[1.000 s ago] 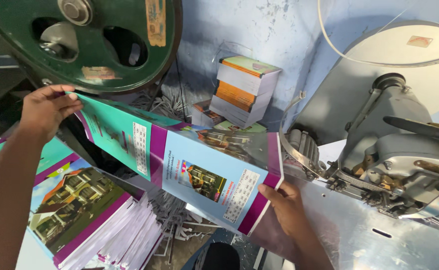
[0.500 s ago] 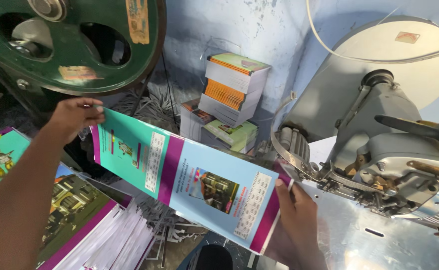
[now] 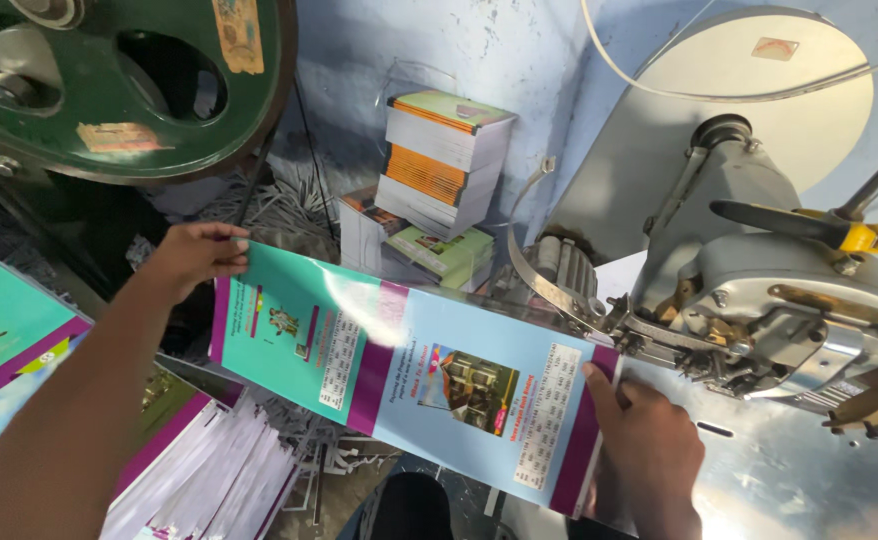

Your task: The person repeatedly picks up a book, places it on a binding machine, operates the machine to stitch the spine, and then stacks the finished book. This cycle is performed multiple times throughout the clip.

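The left hand (image 3: 194, 258) pinches the far top corner of an opened booklet (image 3: 409, 375), fingers closed on the edge; the right hand (image 3: 649, 450) lies on the other end w/ thumb and fingers pressed on the purple edge, closed on it too. The booklet is spread flat, cover side up, teal half on the left and light blue half on the right; it hangs in the air between both hands, w/ its right end up near the grey stitching machine (image 3: 759, 300), just beside the metal arm at the machine's front; can't tell if paper and machine touch yet.

Step in hand, I think: carrying the open booklet over to the machine; not yet set under the head.

Next move would need both hands to keep the paper tight & flat, and the middle fold lined up w/ the machine's head; fingers must stay clear of the working parts.

Around: a pile of the same booklets (image 3: 159, 440) low on the left; a big green wheel (image 3: 129, 90) up left; a stack of small books (image 3: 439, 165) by the blue wall (image 3: 439, 50).
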